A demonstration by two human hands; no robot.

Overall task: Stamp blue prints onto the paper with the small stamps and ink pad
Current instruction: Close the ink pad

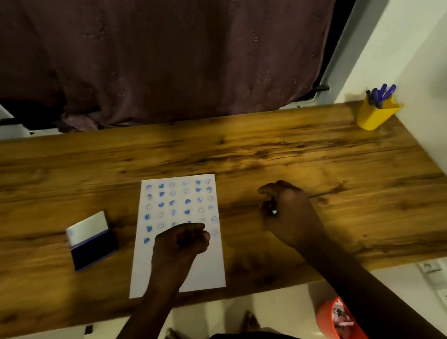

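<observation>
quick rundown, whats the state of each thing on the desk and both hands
ink pad: lid open
paper: flat, upper part stamped blue, lower part blank
left hand: fisted on the paper
right hand: closed on a small item
yellow cup: upright, holding pens

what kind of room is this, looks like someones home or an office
Most likely a home desk nook, not an office: a wooden desk set between white walls, a dark curtain hanging right behind it, a yellow pen holder in the corner, and bare feet on the floor beside an orange bin.
</observation>
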